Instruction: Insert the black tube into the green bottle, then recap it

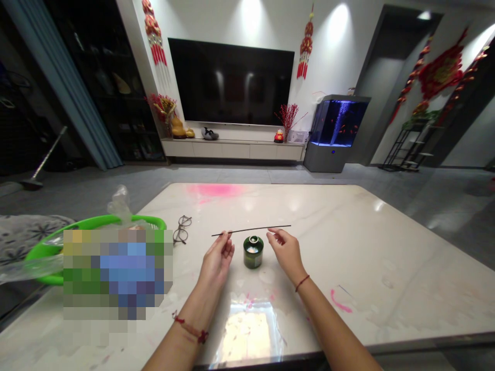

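Observation:
A thin black stick (249,230) lies almost level in the air, its right end a little higher. Near its left end, my left hand (217,257) pinches it between thumb and fingers. My right hand (286,248) has its thumb and index fingertips at the stick's right part, lightly closed on it. Below the stick, between both hands, a small dark green glass bottle (253,256) stands upright on the pale table. Its narrow round mouth faces up with nothing in it that I can make out. Neither hand touches the bottle.
Folded-out eyeglasses (182,230) lie on the white table (386,247) to the left. A green basket (150,220) with plastic bags stands at the left edge, partly blurred. Pink stains (340,302) mark the tabletop. A television (232,82) and a lit aquarium (336,123) are beyond.

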Available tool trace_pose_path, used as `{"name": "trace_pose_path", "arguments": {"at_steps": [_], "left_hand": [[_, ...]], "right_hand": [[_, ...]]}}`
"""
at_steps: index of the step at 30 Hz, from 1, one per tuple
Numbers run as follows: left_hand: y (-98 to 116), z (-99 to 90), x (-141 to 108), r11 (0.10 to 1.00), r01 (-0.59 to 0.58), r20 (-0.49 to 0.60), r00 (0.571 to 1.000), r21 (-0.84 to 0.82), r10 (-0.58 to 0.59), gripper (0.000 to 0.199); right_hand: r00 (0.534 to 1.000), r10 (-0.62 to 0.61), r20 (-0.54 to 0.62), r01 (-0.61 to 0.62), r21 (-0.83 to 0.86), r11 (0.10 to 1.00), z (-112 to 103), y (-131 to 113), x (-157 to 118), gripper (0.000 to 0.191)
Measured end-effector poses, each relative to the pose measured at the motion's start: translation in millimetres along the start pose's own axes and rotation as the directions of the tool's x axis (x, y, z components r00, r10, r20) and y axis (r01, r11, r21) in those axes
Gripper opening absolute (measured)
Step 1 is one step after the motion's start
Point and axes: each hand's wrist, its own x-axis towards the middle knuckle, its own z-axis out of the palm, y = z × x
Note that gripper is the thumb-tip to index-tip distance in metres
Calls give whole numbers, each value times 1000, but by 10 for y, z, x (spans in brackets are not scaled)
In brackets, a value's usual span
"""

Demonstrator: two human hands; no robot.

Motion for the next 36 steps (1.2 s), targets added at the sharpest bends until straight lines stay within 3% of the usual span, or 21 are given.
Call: {"name": "trace_pose_path", "arguments": {"at_steps": [3,9,13,16,20,25,32,36], "left_hand": [[-29,26,-39,1000,9,5,1000,15,-9,9],[-63,38,-66,999,6,12,1000,53,-7,7],[-83,46,-94,991,-2,46,999,135,-5,5],[-91,48,-102,977,-23,80,997,212,6,13],[-87,8,-49,933,-135,130,987,335,96,28],[-82,-59,31,767,-344,232,938,542,257,40],[-142,-61,4,504,-417,387,907,757,169,46],[-198,-68,7,426,-429,436,896,797,87,52]], "right_hand": [[985,169,46,-175,288,941,6,-8,19,32],[942,289,172,-335,564,755,-15,-13,3,30],[925,326,195,-354,750,558,14,-22,-8,26],[944,294,149,-282,827,486,-8,-45,37,24],[957,289,-28,-128,852,508,-154,-52,176,26],[934,311,-177,-41,810,585,-331,2,312,28],[929,278,-247,-18,718,696,-322,85,347,29],[928,258,-267,-10,677,736,-322,90,361,30]]}}
